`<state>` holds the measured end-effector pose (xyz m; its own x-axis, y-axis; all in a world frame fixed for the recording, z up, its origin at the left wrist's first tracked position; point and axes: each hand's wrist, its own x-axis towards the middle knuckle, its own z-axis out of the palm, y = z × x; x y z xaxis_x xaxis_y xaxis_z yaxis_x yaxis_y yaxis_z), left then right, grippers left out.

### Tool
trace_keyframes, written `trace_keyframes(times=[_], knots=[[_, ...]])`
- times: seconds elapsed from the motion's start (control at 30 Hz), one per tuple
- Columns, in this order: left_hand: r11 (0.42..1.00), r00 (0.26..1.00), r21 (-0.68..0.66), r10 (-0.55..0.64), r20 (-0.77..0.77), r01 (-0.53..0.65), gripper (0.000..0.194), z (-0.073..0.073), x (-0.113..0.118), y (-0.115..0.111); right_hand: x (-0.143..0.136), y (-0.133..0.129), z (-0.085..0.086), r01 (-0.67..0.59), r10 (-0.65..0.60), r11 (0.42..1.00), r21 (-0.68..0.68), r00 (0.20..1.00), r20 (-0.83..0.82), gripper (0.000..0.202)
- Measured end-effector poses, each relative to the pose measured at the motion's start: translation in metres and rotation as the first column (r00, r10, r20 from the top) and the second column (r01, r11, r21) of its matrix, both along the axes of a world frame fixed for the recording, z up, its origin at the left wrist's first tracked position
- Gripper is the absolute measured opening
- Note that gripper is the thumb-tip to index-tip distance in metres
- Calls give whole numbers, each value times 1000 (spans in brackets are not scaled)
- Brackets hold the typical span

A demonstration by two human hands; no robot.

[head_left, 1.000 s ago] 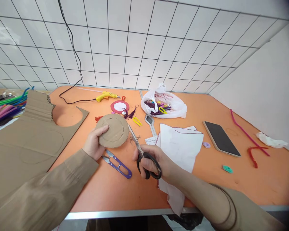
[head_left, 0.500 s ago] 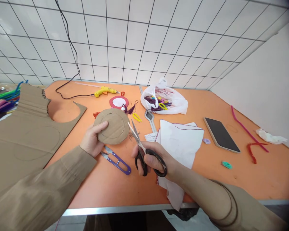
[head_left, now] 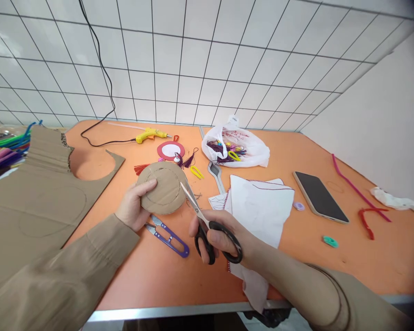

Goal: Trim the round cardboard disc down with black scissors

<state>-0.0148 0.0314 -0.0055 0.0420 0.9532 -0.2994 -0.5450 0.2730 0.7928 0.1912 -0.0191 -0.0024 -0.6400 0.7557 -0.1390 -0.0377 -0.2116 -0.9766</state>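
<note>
A round cardboard disc (head_left: 167,186) with a smaller circle marked inside its edge is pinched in my left hand (head_left: 137,202), thumb on top and fingers underneath. My right hand (head_left: 224,234) has its fingers through the black handles of a pair of scissors (head_left: 197,209). The narrowly parted blades point up and left, over the right edge of the disc; whether they touch it I cannot tell. Purple thread snips (head_left: 170,238) lie on the table just below the disc. White cloth (head_left: 258,207) with purple stitching lies beyond and beneath my right wrist.
A large cut cardboard sheet (head_left: 31,207) covers the left of the orange table (head_left: 207,289). Toward the wall lie a yellow glue gun (head_left: 150,134), a red-rimmed disc (head_left: 170,151), tassels and a plastic bag (head_left: 251,147). A phone (head_left: 319,196) and pipe cleaners (head_left: 360,188) are at right.
The scissor blades have come closer together, and their tips now overlap the disc's right edge. The whole view has tilted slightly; both hands keep their hold.
</note>
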Motion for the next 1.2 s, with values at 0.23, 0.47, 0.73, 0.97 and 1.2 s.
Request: trace_keyframes(times=[0.23,0.47,0.73,0.97,1.2], knots=[[1000,998,-27,-12,-59,10,42,2,0,-2,0,-1,0,14,-14,1000,27,1000,-17,56],[999,999,30,37,-4,-37,30,-3,0,-2,-1,1,-1,335,-330,935,119,942,-60,43],[999,1000,47,-11,27,10,28,-2,-3,-4,-6,7,3,486,-487,870,81,873,-13,42],[974,984,137,-175,-44,179,29,-2,-2,-11,-5,6,3,429,-429,901,67,903,-24,41],[875,882,118,-460,-103,470,34,0,-2,-17,-6,9,7,382,-387,919,96,921,42,21]])
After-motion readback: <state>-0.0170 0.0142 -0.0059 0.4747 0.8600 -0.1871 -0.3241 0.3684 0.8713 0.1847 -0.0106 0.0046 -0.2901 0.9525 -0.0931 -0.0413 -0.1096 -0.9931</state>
